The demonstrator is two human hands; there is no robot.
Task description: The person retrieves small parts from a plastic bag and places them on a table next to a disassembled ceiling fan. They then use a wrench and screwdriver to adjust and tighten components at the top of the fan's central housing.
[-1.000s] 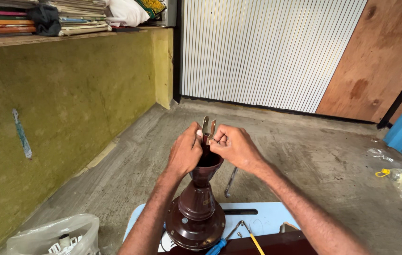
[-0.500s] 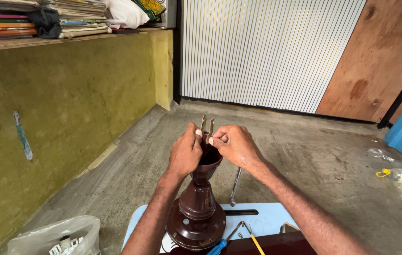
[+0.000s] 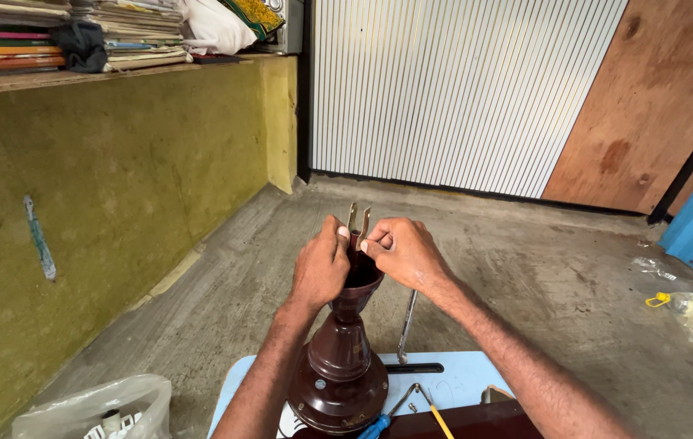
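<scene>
The left hand (image 3: 320,268) and right hand (image 3: 402,252) close from either side on the top cup of a dark brown ceiling fan motor assembly (image 3: 340,366), fingertips pinching the forked metal bracket (image 3: 358,219) that sticks up between them. The assembly stands upright on a light blue board (image 3: 460,382), with a screwdriver (image 3: 375,425) just beside its base and a clear plastic bag (image 3: 94,406) lower left.
</scene>
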